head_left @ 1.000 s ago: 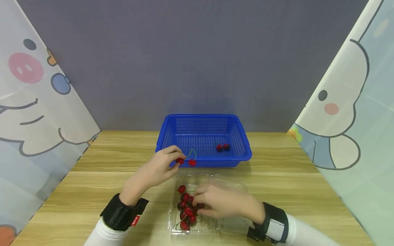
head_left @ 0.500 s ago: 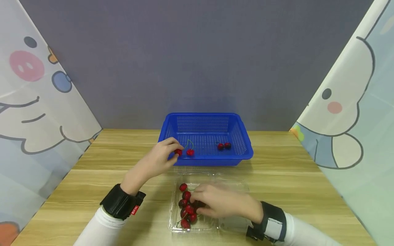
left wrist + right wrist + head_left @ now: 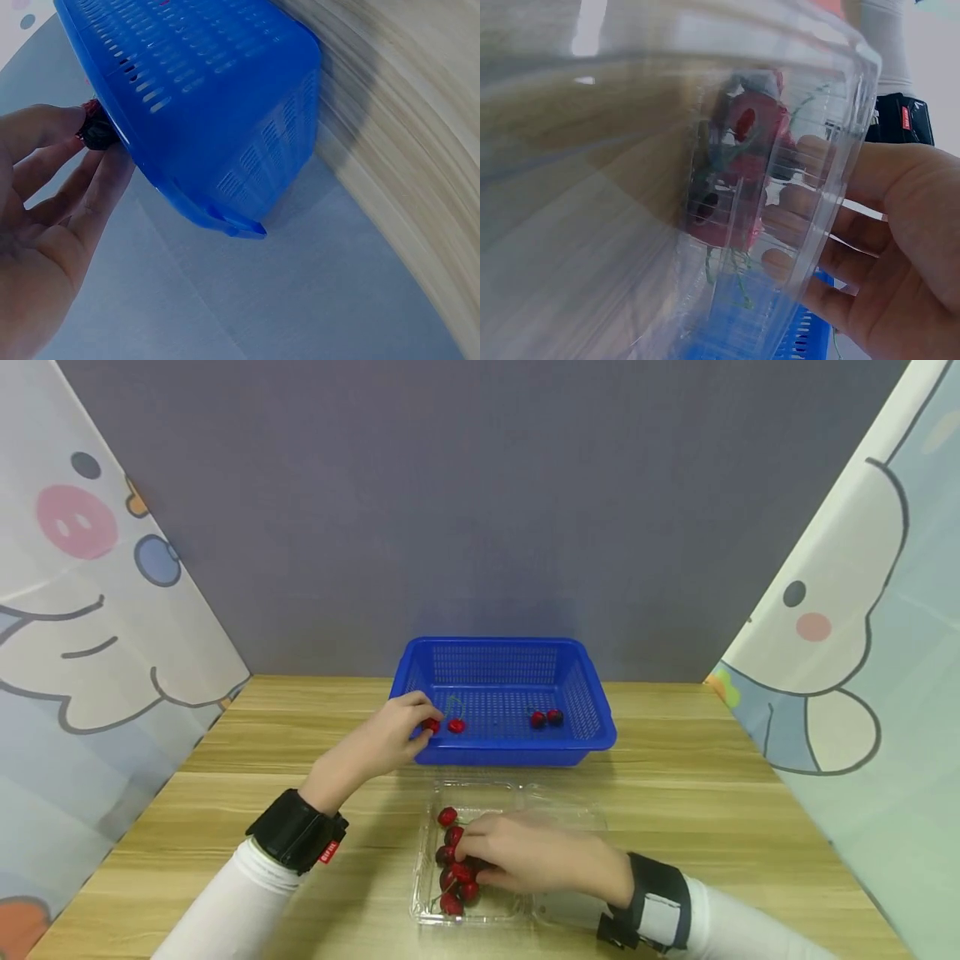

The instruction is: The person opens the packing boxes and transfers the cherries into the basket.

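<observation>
My left hand [image 3: 386, 732] pinches a red cherry [image 3: 431, 725] at the front left corner of the blue basket [image 3: 517, 745]. A second cherry [image 3: 456, 726] hangs beside it on a joined green stem. In the left wrist view, the held cherry [image 3: 97, 129] looks dark and sits against the basket's rim. My right hand [image 3: 536, 853] reaches into a clear plastic box holding several cherries [image 3: 452, 904]. Its curved fingers are among the fruit, with a dark cherry between thumb and fingertips; I cannot tell whether they grip it. The right wrist view shows these fingers [image 3: 784, 214] through the box wall.
Two dark red cherries [image 3: 546, 718] lie in the basket's right part. The box's clear lid [image 3: 570, 910] lies opened out to the right, partly under my right forearm. A grey panel [image 3: 480, 510] stands behind the wooden table [image 3: 720, 810], with printed cartoon panels on both sides.
My left hand has moved slightly up and left, bringing the cherry pair from in front of the basket over its front left corner. My right hand has shifted slightly left among the cherries.
</observation>
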`<state>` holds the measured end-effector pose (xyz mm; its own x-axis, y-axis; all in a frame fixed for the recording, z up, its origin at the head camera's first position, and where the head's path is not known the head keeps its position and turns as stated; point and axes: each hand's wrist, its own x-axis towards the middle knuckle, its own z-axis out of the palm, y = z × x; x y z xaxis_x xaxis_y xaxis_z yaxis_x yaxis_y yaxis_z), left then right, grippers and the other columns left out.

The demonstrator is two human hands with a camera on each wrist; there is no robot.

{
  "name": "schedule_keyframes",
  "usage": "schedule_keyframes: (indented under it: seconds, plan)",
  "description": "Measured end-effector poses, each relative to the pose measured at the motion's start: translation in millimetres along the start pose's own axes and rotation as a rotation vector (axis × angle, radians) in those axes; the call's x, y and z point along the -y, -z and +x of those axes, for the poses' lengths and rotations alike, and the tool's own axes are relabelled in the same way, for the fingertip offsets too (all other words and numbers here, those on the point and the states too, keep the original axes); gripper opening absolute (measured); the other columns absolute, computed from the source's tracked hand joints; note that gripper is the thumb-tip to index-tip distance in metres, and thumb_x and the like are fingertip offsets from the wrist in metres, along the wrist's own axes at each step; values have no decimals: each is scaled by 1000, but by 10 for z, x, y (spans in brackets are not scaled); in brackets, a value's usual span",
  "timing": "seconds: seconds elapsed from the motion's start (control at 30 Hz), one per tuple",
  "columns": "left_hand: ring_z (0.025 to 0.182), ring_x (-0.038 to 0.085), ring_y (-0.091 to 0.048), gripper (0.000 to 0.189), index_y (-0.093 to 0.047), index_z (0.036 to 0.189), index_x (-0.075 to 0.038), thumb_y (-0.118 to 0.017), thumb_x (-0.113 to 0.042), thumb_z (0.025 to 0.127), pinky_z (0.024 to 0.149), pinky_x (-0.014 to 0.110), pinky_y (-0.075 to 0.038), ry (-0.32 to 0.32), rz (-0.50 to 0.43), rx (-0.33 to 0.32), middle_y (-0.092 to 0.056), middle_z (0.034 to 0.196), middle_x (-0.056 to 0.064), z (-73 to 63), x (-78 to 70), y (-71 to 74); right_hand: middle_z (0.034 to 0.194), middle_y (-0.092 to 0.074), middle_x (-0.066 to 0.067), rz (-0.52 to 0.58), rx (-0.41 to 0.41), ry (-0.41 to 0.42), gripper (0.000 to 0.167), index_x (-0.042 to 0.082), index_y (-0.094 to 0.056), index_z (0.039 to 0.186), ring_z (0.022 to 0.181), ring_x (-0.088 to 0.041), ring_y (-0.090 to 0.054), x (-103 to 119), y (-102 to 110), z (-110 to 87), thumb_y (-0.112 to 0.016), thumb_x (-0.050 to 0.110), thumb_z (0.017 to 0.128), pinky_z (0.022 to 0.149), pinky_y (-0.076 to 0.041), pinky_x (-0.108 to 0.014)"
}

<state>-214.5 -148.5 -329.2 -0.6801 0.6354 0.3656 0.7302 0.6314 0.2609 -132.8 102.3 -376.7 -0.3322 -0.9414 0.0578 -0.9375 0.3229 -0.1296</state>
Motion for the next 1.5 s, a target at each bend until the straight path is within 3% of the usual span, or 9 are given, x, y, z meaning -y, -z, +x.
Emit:
schedule_keyframes:
  seconds: [0.3,0.57,0.73,0.87,1.17,1.5]
  plan:
    - [91,24,-65,17,-73,110,4,-69,5,93,73,31,-57,41,14,65,-63,105,13,-2,80,39,112,-69,9,16,0,0,28,16,-70,119,104,0,-61,7,-34,22,-78,19,92,88,-49,-13]
    - [91,26,-65,18,-73,110,6,-68,6,93,73,32,-57,46,66,118,-64,104,15,32,146,60,109,-67,12,-60,-2,23,29,19,-69,118,103,0,-61,40,-52,57,-79,22,92,86,-49,-13]
    - [90,25,-64,19,-73,111,7,-65,6,94,72,31,-55,65,75,157,-64,106,16,80,170,67,110,-66,10,-80,-26,71,26,19,-70,113,106,-3,-60,44,-59,80,-80,18,90,93,-47,-15]
    - [90,26,-64,19,-73,109,7,-65,8,92,70,32,-54,42,103,168,-64,103,17,117,214,56,115,-67,9,-71,-44,87,25,18,-71,112,111,-3,-60,49,-69,92,-80,16,89,98,-44,-14]
    - [82,22,-56,14,-72,99,4,-64,11,90,67,33,-50,22,114,185,-60,92,12,214,275,76,100,-66,12,-46,-43,94,16,18,-71,106,96,3,-59,65,-93,99,-79,17,92,85,-46,-8]
    - [80,21,-54,15,-73,101,4,-63,9,91,66,33,-48,34,115,199,-59,91,12,232,274,111,100,-66,11,-46,-21,100,17,17,-73,107,96,1,-59,61,-74,87,-79,17,92,86,-45,-7]
